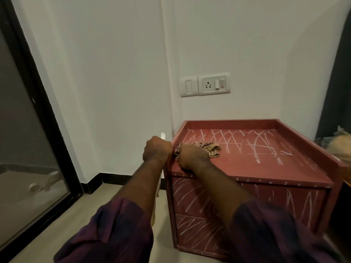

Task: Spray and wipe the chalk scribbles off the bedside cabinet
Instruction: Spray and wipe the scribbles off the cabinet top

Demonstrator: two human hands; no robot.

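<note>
A reddish-brown bedside cabinet stands against the white wall. White chalk scribbles cover the back of its top, and more run across both drawer fronts. My right hand presses a checked cloth onto the top near the left front corner. My left hand grips a white spray bottle just left of the cabinet's side; only the bottle's top and a strip below my forearm show.
A dark-framed glass door fills the left. A switch and socket plate sits on the wall above the cabinet. Bedding lies at the right edge. Pale floor extends left of the cabinet.
</note>
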